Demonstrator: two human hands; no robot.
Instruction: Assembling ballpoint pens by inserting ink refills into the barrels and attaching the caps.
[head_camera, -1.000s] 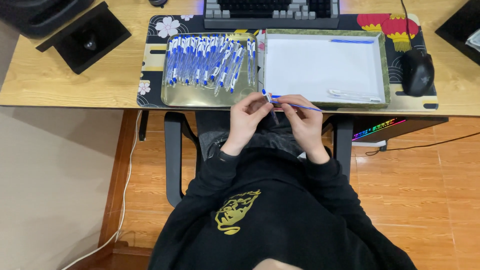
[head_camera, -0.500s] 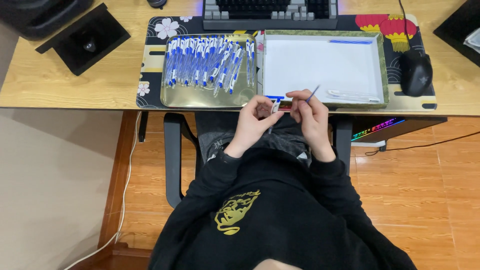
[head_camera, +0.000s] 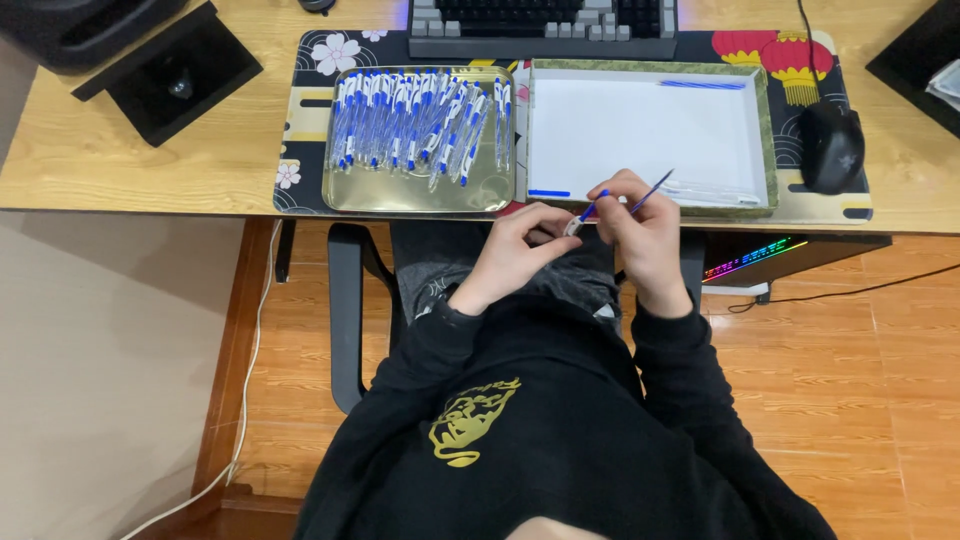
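Our left hand (head_camera: 520, 245) pinches a pen barrel (head_camera: 577, 222) mid-frame below the desk (head_camera: 130, 165) edge; right hand (head_camera: 640, 235) pinches the thin refill (head_camera: 650, 190). Mid-assembly, we'd guess, so lining up the tip matters next.

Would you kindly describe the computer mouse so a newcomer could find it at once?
Start at the wooden desk and follow the patterned desk mat to its right end. The mouse sits there, right of the white-lined tray: the only rounded black object on the mat.
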